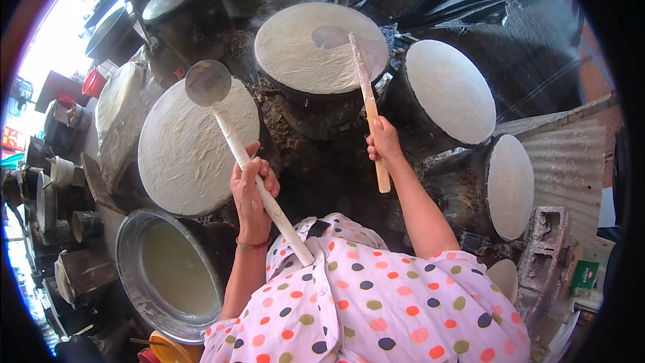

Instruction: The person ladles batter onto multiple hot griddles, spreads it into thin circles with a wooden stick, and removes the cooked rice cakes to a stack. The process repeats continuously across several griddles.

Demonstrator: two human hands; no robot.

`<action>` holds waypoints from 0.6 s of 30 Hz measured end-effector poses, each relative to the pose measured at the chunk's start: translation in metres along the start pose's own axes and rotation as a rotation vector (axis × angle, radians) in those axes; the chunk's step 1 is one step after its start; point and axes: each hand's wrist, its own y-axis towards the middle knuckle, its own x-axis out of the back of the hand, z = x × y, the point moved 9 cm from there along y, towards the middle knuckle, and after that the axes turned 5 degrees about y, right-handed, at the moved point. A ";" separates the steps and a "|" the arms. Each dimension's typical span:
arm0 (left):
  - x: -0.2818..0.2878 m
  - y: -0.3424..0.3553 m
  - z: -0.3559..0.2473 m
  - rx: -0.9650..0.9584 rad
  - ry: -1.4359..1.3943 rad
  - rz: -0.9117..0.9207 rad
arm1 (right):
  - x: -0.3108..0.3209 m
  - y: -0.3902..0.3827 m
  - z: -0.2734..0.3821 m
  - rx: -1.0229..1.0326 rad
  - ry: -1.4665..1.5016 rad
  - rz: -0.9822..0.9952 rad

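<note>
My left hand (252,195) is closed round the pale handle of a ladle (236,140). The ladle's round grey head hangs over the white cloth-like top of the left pot (188,144). In my right hand (385,140) is a flat wooden stick (367,94), gripped near its lower end. The stick's upper end is coated whitish and reaches over the round white top of the far middle pot (302,47). Beside the tip lies a greyish patch (328,37) on that top; I cannot tell whether the stick touches it.
A large metal basin (127,255) of pale liquid stands at the lower left. More white-topped pots, one far right (450,91) and one nearer (510,188), curve round the right side. A hollow block (543,249) and corrugated sheet (564,168) lie beyond. Black plastic sheeting (484,7) hangs behind.
</note>
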 end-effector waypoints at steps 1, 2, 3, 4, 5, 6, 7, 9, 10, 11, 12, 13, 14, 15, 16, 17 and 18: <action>-0.005 0.001 0.003 0.005 -0.006 0.009 | -0.007 -0.002 0.007 0.013 0.015 -0.011; -0.009 0.002 0.006 0.006 0.001 0.013 | -0.013 -0.003 0.011 0.026 0.031 -0.018; -0.013 0.002 0.009 0.007 0.007 0.016 | -0.019 -0.011 0.012 0.150 -0.139 0.032; -0.019 0.002 0.012 0.017 0.012 0.027 | -0.016 -0.022 0.014 0.404 -0.359 -0.002; -0.021 0.002 0.013 0.020 0.024 0.018 | -0.023 -0.037 0.020 0.663 -0.578 -0.027; -0.023 0.002 0.015 0.023 0.036 0.009 | -0.015 -0.032 0.010 0.616 -0.597 -0.010; -0.024 0.002 0.016 0.024 0.045 -0.004 | -0.003 -0.028 0.006 0.571 -0.619 0.011; -0.027 0.003 0.019 0.011 0.039 -0.003 | 0.036 -0.013 0.011 0.515 -0.605 -0.072; -0.031 0.003 0.021 0.007 0.041 -0.001 | 0.055 0.005 0.018 0.562 -0.626 -0.107; -0.034 0.004 0.023 0.009 0.045 -0.001 | 0.065 0.017 0.028 0.616 -0.615 -0.125; -0.037 0.004 0.023 0.007 0.047 -0.006 | 0.062 0.023 0.033 0.323 -0.471 -0.051; -0.041 0.004 0.023 0.003 0.046 -0.009 | 0.060 0.021 0.036 0.030 -0.348 -0.028; -0.048 0.003 0.025 0.009 0.062 -0.005 | 0.056 0.026 0.040 0.171 -0.368 -0.052; -0.056 0.002 0.026 0.015 0.078 -0.002 | 0.053 0.032 0.037 0.312 -0.389 -0.076; -0.057 0.002 0.026 0.010 0.095 -0.012 | 0.043 0.021 0.035 0.467 -0.461 -0.059; -0.057 0.003 0.028 0.012 0.101 -0.014 | 0.034 0.004 0.038 0.623 -0.535 -0.058; -0.056 0.003 0.030 0.014 0.108 -0.016 | 0.033 -0.009 0.028 0.589 -0.610 0.008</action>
